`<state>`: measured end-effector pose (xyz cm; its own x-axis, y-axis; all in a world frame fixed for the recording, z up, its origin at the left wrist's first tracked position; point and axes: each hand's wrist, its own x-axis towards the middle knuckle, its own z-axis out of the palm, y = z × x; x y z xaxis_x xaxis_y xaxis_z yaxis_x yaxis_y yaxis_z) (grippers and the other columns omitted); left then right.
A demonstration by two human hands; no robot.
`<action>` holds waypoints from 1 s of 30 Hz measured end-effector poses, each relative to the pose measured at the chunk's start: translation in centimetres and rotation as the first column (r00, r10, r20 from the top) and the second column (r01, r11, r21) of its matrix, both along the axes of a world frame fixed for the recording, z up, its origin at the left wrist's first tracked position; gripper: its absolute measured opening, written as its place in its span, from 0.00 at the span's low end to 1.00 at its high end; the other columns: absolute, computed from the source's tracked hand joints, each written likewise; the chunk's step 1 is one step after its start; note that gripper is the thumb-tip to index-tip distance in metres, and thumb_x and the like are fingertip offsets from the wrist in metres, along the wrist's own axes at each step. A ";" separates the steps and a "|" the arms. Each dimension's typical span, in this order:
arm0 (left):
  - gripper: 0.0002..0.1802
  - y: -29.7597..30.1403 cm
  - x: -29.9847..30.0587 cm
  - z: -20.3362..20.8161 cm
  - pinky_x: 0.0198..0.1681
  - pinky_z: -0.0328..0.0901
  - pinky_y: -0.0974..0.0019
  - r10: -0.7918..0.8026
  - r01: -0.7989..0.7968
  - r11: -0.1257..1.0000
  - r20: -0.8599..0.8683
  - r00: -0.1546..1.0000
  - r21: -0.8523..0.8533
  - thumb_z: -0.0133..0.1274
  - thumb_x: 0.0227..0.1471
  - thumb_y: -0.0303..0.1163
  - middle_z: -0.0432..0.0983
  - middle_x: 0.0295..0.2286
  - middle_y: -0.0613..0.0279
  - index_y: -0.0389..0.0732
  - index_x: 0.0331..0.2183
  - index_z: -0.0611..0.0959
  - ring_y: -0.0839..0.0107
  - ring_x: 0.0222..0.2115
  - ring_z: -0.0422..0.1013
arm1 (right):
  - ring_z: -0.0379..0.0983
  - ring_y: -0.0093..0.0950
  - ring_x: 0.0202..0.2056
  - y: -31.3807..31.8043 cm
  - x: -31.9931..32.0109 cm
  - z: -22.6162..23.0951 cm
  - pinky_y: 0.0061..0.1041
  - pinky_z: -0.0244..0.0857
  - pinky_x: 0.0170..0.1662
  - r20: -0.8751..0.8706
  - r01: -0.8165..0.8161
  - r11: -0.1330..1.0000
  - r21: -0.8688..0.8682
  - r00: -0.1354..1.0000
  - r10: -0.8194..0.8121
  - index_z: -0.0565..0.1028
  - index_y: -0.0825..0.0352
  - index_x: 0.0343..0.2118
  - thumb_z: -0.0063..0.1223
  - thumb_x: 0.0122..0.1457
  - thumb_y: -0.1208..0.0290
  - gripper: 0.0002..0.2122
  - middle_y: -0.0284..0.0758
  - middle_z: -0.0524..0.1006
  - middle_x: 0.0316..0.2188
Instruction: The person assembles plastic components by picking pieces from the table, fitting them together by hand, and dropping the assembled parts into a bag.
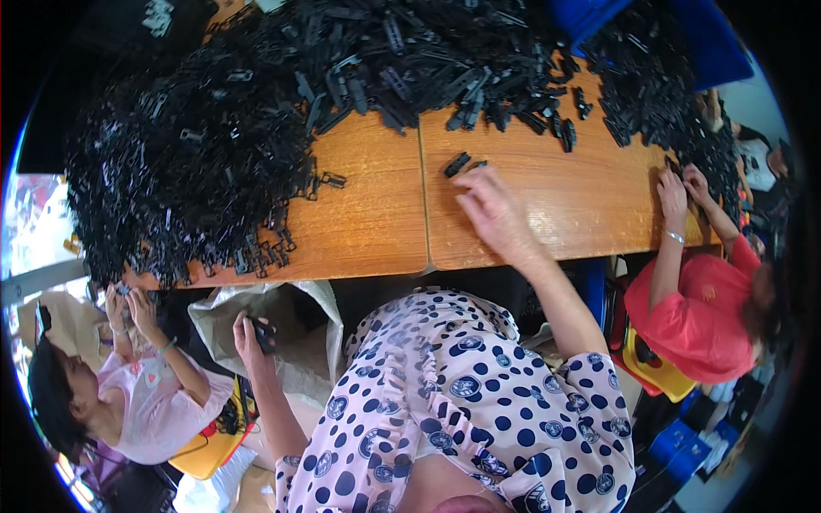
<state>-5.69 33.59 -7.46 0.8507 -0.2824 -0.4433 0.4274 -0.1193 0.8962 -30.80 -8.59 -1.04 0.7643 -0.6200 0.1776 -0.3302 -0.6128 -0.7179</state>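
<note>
My left hand (251, 339) is low on the left, over the mouth of a whitish woven sack (326, 295). Its fingers are closed around a black plastic part (266, 335), mostly in shadow. Reaching over the wooden table (359, 222), my right hand (491, 212) has its thumb apart from loosely bent fingers, and nothing shows between them. Just beyond its fingertips lies a small black plastic part (479, 164), partly hidden; whether they touch is unclear. A second black plastic part (457, 164), oblong, rests beside it.
Big heaps of black plastic parts (197, 162) cover the table's left and far side. Blue bins (714, 43) stand at the far right. A person in pink (162, 402) handles parts on the left; another in red (697, 308) does so on the right.
</note>
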 end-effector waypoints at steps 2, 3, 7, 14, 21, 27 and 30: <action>0.22 -0.4 -0.5 1.5 0.19 0.61 0.78 0.063 -0.083 0.990 -0.166 0.984 -0.117 0.42 0.60 0.42 0.74 0.32 0.59 0.47 0.54 0.63 0.70 0.26 0.74 | 0.70 0.42 0.42 -1.2 -0.2 1.3 0.35 0.67 0.43 -0.120 -0.033 0.994 -0.109 0.993 0.019 0.72 0.64 0.41 0.50 0.54 0.74 0.11 0.40 0.71 0.42; 0.24 -1.6 -0.4 2.0 0.19 0.62 0.78 0.032 -0.083 0.977 -0.254 0.967 -0.195 0.42 0.60 0.44 0.73 0.34 0.58 0.48 0.55 0.62 0.70 0.28 0.74 | 0.69 0.41 0.44 -2.3 -0.6 0.5 0.36 0.67 0.44 -0.246 -0.042 0.976 -0.215 0.969 -0.013 0.71 0.63 0.42 0.49 0.54 0.75 0.12 0.39 0.70 0.44; 0.29 -4.6 -0.6 3.2 0.21 0.65 0.77 -0.126 -0.021 0.878 -0.273 0.954 -0.479 0.51 0.56 0.37 0.73 0.38 0.51 0.42 0.55 0.61 0.62 0.34 0.75 | 0.70 0.43 0.41 -3.8 -1.8 1.5 0.36 0.66 0.40 -0.380 -0.166 0.928 -0.335 0.925 0.028 0.71 0.64 0.40 0.49 0.55 0.76 0.10 0.41 0.70 0.41; 0.32 -3.5 -2.0 6.6 0.23 0.65 0.77 -0.152 0.117 0.950 -0.102 0.983 -0.288 0.58 0.46 0.25 0.73 0.34 0.54 0.39 0.53 0.64 0.65 0.30 0.76 | 0.71 0.40 0.35 -4.5 -0.6 0.5 0.34 0.66 0.37 -0.461 -0.262 0.876 -0.404 0.886 0.052 0.68 0.68 0.40 0.51 0.55 0.77 0.10 0.42 0.71 0.37; 0.17 -1.0 -1.6 1.5 0.26 0.65 0.74 -0.189 0.169 0.964 0.078 0.979 0.207 0.54 0.50 0.26 0.70 0.23 0.63 0.39 0.43 0.70 0.76 0.26 0.71 | 0.66 0.15 0.33 -3.1 -1.0 -2.4 0.15 0.61 0.36 0.120 0.037 0.926 0.375 0.989 -0.088 0.71 0.63 0.45 0.54 0.54 0.81 0.15 0.26 0.71 0.33; 0.17 -5.8 -2.2 6.0 0.38 0.62 0.61 -0.883 -0.051 0.344 0.341 0.322 0.938 0.58 0.46 0.35 0.74 0.29 0.55 0.40 0.38 0.74 0.57 0.32 0.70 | 0.72 0.28 0.30 -3.0 -2.4 -1.6 0.22 0.65 0.35 -0.049 0.090 0.984 0.152 0.995 -0.084 0.74 0.68 0.35 0.55 0.51 0.82 0.08 0.35 0.74 0.30; 0.12 -13.0 -1.2 10.5 0.41 0.59 0.61 -0.810 0.189 0.558 0.480 0.338 0.808 0.57 0.45 0.33 0.74 0.30 0.58 0.41 0.34 0.76 0.61 0.36 0.69 | 0.72 0.41 0.33 -3.2 -2.2 0.4 0.31 0.67 0.36 -0.131 0.044 0.997 -0.071 0.990 -0.053 0.73 0.69 0.34 0.57 0.48 0.80 0.09 0.42 0.74 0.31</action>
<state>-6.88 20.58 3.01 0.6429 -0.7654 0.0284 -0.7043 -0.5761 0.4149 -32.95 -11.76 -0.60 0.7535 -0.6465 0.1196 -0.4501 -0.6399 -0.6229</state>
